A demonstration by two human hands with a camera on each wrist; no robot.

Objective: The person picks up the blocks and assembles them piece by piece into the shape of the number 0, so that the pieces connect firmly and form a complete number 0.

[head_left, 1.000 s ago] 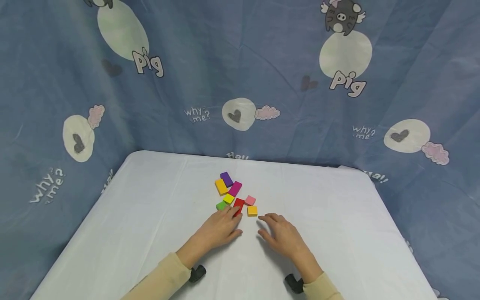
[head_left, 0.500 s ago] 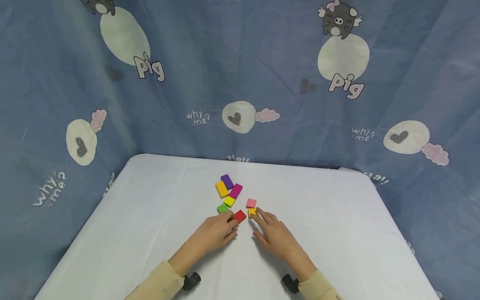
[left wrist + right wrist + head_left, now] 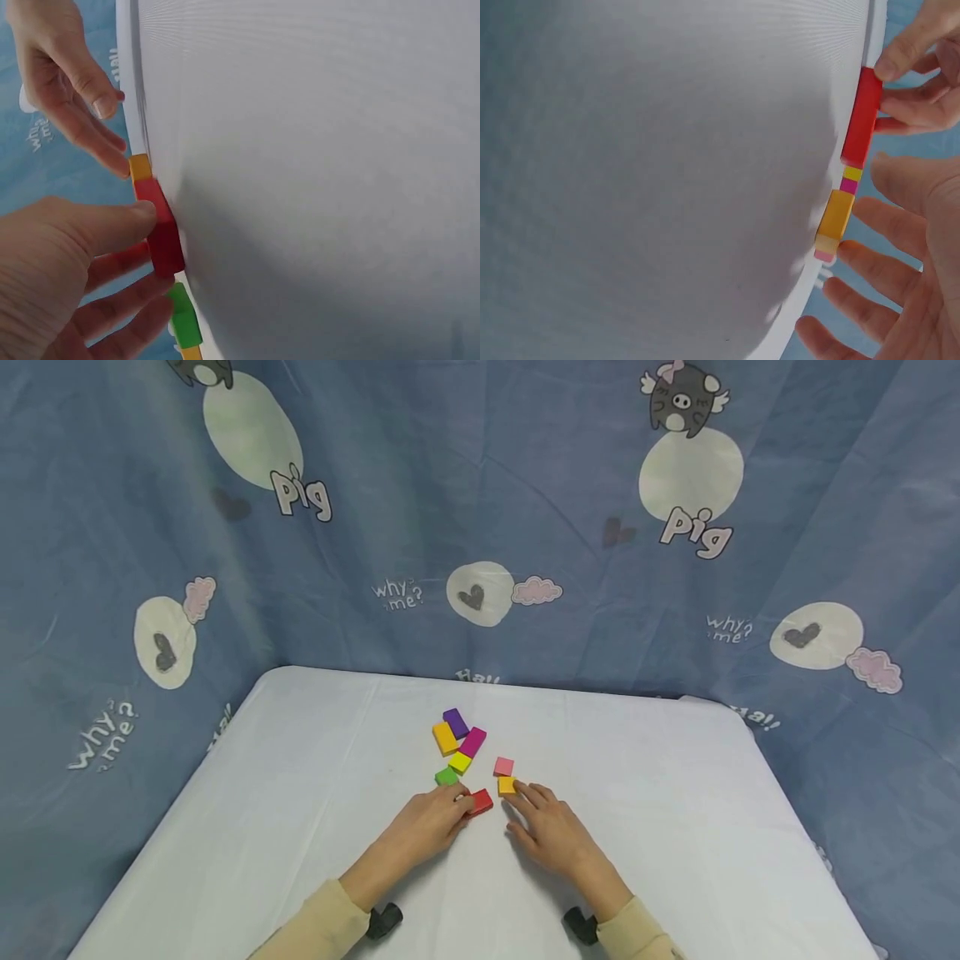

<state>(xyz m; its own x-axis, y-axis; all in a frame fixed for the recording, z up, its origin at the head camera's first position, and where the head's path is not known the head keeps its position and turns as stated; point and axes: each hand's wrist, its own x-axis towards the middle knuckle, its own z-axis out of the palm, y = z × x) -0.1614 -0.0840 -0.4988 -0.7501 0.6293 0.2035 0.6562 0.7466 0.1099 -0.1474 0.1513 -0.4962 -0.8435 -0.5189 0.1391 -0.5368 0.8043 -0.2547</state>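
Note:
My left hand (image 3: 423,827) pinches a red block (image 3: 481,802) between thumb and fingers, low over the white table. In the left wrist view the thumb presses one face of the red block (image 3: 160,229). My right hand (image 3: 553,833) lies with fingers spread, its fingertips right at a small orange block (image 3: 506,786). The right wrist view shows that orange block (image 3: 835,218) beside the fingertips, with nothing in the grasp. A pink block (image 3: 504,766) lies just behind the orange one. A green block (image 3: 446,777) sits close beyond the left fingers.
Behind the green block lie a yellow block (image 3: 460,762), a magenta block (image 3: 472,742), a longer orange block (image 3: 445,738) and a purple block (image 3: 455,723). A patterned blue curtain (image 3: 337,568) hangs behind the white-covered table (image 3: 675,793).
My left hand has drawn the red block toward me and turned it, away from the pink block. My right hand has shifted left to the small orange block.

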